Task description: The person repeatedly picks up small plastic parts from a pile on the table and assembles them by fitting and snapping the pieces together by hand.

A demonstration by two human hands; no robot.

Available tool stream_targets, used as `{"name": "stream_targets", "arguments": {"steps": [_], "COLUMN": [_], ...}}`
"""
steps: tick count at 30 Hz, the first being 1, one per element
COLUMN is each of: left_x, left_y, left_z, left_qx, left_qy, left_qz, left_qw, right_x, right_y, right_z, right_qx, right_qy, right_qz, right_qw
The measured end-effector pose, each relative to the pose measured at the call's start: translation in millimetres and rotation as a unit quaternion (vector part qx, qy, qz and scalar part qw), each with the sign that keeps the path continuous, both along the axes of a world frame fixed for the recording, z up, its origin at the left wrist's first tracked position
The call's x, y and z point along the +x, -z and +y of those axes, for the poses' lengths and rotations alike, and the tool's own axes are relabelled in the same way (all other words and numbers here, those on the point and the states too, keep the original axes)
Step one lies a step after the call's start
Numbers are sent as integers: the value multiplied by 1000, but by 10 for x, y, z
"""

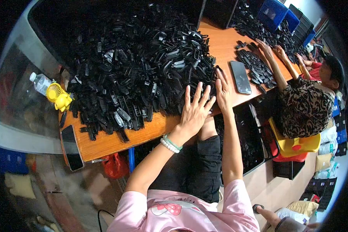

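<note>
A big heap of small black plastic parts point(131, 77) covers much of the wooden table point(104, 145). My left hand point(195, 110) is at the heap's near right edge, palm down, its fingers spread and nothing visible in it. Close beside it, my right hand point(223, 92) reaches up along the right edge of the heap with its fingers stretched out. Whether its fingertips touch the nearest parts I cannot tell. Two bracelets point(171, 144) circle my left wrist.
Right of my hands lies a phone point(240, 77) beside a smaller spread of black parts point(255, 63). A co-worker point(307, 104) sits at the right, hands on the table. At the left stand a yellow fan point(60, 96), a bottle point(40, 83) and another phone point(72, 149).
</note>
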State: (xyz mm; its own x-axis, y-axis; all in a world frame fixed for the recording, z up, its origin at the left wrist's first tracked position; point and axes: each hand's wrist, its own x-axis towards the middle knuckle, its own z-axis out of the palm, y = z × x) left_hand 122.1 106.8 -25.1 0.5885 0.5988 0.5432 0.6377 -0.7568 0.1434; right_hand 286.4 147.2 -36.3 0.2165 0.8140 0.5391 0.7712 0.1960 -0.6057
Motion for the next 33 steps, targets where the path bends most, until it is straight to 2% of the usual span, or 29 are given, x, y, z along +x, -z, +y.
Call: {"name": "stream_targets", "arguments": {"steps": [3,5,7,11,15,17,18,21,22,25,27,29,31,33], "left_x": [-178,-312,-427,-620,-685,-700,-686,-670,-669,-659,-669,-708,-782,-952], "left_y": [48,76,66,33,3,-16,-27,12,21,29,73,79,54,-91], "left_z": [8,-38,-80,-105,-112,-153,-166,-207,-209,-224,-233,-263,-350,-512], "left_qx": [-2,-4,-20,-18,-39,-31,-24,3,9,13,30,34,35,44], "left_qy": [-19,-23,-25,-22,-6,-5,-3,2,5,-1,1,10,23,-7], "left_qz": [-1,-7,-6,-16,-34,-37,-44,-21,-17,-13,-29,-56,-103,-134], "left_qw": [1000,1000,999,999,999,999,999,1000,1000,1000,999,998,994,990], "right_x": [-232,-373,-487,-671,-705,-631,-626,-415,-322,-31,127,212,240,259], "right_y": [9,19,46,87,83,83,90,186,232,112,144,150,197,221], "right_z": [31,-5,-8,-45,-87,-114,-142,-103,-24,106,179,256,252,207], "right_qx": [-7,-9,-20,-55,-41,4,54,85,138,86,-23,-94,-20,64], "right_qy": [-31,-9,2,38,47,19,58,64,98,198,221,210,193,191], "right_qz": [30,-1,22,-9,3,125,113,109,59,-79,-149,-153,-147,-65], "right_qw": [999,1000,1000,998,998,992,990,988,984,973,964,961,970,977]}}
